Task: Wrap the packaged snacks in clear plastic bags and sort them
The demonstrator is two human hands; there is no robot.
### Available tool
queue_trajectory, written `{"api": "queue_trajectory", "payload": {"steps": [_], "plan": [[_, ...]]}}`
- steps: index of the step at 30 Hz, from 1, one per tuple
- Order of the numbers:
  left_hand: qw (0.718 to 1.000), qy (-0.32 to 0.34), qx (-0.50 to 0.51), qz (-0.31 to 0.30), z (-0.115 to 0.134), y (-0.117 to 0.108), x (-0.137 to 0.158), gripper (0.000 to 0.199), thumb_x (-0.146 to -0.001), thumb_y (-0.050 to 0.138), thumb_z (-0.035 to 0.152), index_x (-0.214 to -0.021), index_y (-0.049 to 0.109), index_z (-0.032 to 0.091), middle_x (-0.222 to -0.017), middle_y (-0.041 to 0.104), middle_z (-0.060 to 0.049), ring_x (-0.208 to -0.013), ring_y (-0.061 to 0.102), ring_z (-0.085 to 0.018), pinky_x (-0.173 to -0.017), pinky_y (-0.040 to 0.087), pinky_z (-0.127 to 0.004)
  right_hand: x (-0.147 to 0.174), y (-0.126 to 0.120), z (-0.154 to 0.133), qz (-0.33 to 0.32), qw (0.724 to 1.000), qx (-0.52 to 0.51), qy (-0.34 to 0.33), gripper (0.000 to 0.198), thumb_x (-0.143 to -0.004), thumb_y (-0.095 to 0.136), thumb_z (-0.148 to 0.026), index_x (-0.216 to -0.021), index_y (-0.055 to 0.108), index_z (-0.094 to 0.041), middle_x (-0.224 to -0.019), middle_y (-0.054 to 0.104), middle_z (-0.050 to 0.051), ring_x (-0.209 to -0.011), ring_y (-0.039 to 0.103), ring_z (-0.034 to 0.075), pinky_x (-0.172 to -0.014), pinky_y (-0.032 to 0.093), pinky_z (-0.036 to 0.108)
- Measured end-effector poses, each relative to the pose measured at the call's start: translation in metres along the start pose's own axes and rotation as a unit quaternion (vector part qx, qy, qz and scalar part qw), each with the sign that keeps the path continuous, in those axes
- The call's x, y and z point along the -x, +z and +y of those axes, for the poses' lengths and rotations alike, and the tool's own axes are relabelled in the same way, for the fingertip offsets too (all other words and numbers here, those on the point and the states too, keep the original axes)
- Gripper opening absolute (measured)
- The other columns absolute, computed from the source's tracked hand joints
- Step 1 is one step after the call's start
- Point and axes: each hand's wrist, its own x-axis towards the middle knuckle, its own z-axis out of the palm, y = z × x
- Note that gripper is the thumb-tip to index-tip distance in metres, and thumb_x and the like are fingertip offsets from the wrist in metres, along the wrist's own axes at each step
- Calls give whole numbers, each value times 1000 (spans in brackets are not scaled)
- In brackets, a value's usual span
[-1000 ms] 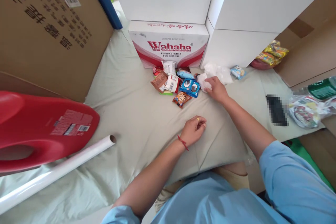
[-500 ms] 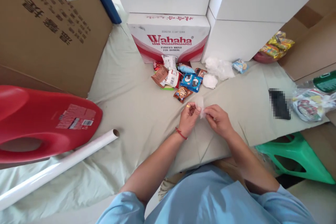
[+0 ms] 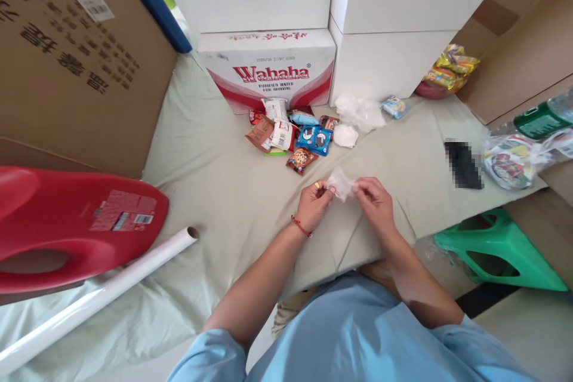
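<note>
A small, crumpled, translucent white plastic bag (image 3: 340,184) is stretched between my hands above the cloth. My left hand (image 3: 314,204), with a ring and a red bracelet, pinches its left side. Finger and thumb of my right hand (image 3: 375,202) grip the right edge. Just beyond lies a heap of small snack packets, among them a brown cookie packet (image 3: 301,160), a blue packet (image 3: 314,139) and a red-and-white packet (image 3: 283,135). Beside the heap are a white wad (image 3: 345,135) and more crumpled clear plastic bags (image 3: 362,113).
Behind the packets stands a Wahaha carton (image 3: 271,71) against white boxes (image 3: 394,62). A red jug (image 3: 85,224) and a white roll (image 3: 98,298) lie at left. Right are a blurred black object (image 3: 464,165), a bottle (image 3: 544,119) and a green stool (image 3: 501,250).
The plastic bag is spread wider between my hands, which have drawn slightly apart. The camera view has shifted, so the surroundings appear further left.
</note>
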Motion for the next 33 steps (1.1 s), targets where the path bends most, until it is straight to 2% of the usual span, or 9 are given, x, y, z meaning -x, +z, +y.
{"api": "queue_trajectory", "payload": {"steps": [2, 4, 7, 9, 14, 20, 24, 29, 33], "plan": [[1000, 3, 8, 15, 0, -2, -2, 37, -75, 82, 50, -80, 68, 17, -57, 52, 6, -51, 41, -7, -53, 33, -22, -3, -2, 6, 68, 989, -110, 78, 19, -83, 77, -44, -86, 73, -26, -89, 68, 1, -81, 61, 17, -72, 51, 29], [1000, 1, 17, 22, 1, -2, -4, 38, -74, 82, 51, -84, 69, 17, -60, 54, 6, -51, 41, -7, -52, 34, -22, -8, -7, 11, 115, 950, -244, 159, 23, -74, 85, -41, -84, 70, -26, -84, 67, -1, -76, 60, 14, -67, 50, 26], [999, -5, 28, 17, 2, -2, -4, 38, -71, 84, 49, -83, 70, 17, -61, 57, 5, -51, 42, -7, -51, 35, -22, -13, -16, 12, 125, 895, -368, 219, 30, -67, 90, -37, -81, 67, -25, -84, 68, -3, -75, 61, 12, -68, 53, 24], [999, -10, 35, 11, 3, -2, -3, 37, -68, 86, 47, -78, 69, 16, -61, 58, 4, -51, 43, -7, -51, 35, -22, -14, -23, 9, 105, 887, -383, 235, 31, -66, 91, -36, -80, 66, -24, -82, 68, -3, -72, 61, 12, -65, 53, 24], [997, -4, 63, 36, 3, -6, -6, 32, -70, 83, 43, -80, 64, 19, -64, 54, 5, -54, 45, -7, -53, 37, -21, -13, -36, 4, 2, 930, -274, 245, 29, -71, 86, -43, -80, 67, -23, -77, 65, -2, -62, 55, 12, -54, 46, 24], [986, 114, -18, 122, 6, -9, -8, 38, -65, 85, 31, -93, 61, 23, -93, 59, 0, -75, 52, -11, -71, 45, -24, -4, -25, 9, 19, 987, -100, 121, 31, -82, 73, -51, -97, 67, -24, -86, 70, 1, -69, 58, 15, -65, 48, 28], [972, 182, -146, 42, 12, -4, 4, 22, -82, 77, 39, -89, 66, 21, -88, 59, -3, -78, 52, -16, -76, 45, -29, -1, -13, 10, 6, 991, -95, 98, 27, -85, 71, -46, -99, 66, -23, -84, 68, 0, -71, 58, 15, -68, 48, 28], [958, 185, -208, -70, 10, 6, 14, 38, -81, 77, 48, -106, 66, 21, -95, 61, -5, -79, 53, -17, -75, 44, -29, 0, -7, 5, 11, 990, -101, 102, 29, -83, 73, -46, -97, 62, -23, -83, 68, 0, -71, 58, 15, -67, 49, 28], [952, 193, -225, -74, 5, 7, 12, 27, -92, 66, 45, -82, 65, 20, -78, 58, -1, -70, 50, -15, -70, 39, -28, 1, -9, 7, 13, 990, -95, 101, 30, -84, 74, -48, -96, 62, -23, -77, 63, -2, -68, 56, 15, -65, 49, 28]]}}
